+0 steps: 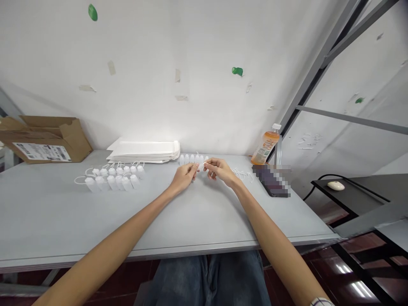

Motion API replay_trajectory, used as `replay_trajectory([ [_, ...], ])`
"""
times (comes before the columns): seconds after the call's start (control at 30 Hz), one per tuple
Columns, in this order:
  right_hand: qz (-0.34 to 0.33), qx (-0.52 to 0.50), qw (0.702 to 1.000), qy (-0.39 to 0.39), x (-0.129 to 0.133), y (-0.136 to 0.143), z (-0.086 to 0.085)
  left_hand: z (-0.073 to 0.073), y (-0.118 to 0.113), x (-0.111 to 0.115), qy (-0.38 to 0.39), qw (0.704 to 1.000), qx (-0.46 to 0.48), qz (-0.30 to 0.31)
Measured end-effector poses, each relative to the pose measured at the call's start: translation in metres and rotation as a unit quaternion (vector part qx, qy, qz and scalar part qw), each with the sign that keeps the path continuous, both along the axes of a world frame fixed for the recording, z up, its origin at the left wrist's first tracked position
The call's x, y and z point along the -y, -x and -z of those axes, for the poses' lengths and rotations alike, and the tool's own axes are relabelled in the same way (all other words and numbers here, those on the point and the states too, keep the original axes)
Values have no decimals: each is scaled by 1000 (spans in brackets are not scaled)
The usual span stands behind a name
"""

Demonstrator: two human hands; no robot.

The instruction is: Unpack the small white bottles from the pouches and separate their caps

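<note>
My left hand (185,176) and my right hand (219,171) meet above the grey table (159,216), fingers closed on a small white plastic piece (201,166) between them. Just behind it stands a row of small white bottles (187,159), partly covered by my fingers. Several white bottles with looped cords (112,182) are lined up in two rows on the left. Beside my right hand lies a small pile of white cords (242,174).
An open cardboard box (47,140) sits at the back left, next to a stack of white envelopes (143,151). At the right are an orange drink bottle (266,146) and a dark phone (272,182). A white mouse (335,185) rests on a lower black shelf.
</note>
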State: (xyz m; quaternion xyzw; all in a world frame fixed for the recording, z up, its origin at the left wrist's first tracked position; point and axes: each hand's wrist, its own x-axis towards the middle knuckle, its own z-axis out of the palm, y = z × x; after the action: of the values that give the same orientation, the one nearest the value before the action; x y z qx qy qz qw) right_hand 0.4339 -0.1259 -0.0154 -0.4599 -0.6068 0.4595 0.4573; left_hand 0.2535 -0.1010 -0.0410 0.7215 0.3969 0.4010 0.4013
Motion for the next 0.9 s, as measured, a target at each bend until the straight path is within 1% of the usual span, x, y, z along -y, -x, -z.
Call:
replay_trajectory([
  [0.1,10,8,1000,7,1,0,-1,1,0,-1,-23,1000,-14,-5],
  [0.3,27,34,999,16,0,2,-1,1,-1,1,-65,998,-22,8],
  [0.57,36,55,998,26,2,2,-4,-6,0,6,-44,998,-30,17],
  [0.7,17,55,998,16,2,1,-3,-6,0,6,-40,999,-30,20],
  [0.8,-3,47,999,10,2,1,-2,-5,0,5,-34,998,-47,7],
  [0.9,-5,43,999,15,2,1,-3,-5,-1,5,-57,997,-56,-20],
])
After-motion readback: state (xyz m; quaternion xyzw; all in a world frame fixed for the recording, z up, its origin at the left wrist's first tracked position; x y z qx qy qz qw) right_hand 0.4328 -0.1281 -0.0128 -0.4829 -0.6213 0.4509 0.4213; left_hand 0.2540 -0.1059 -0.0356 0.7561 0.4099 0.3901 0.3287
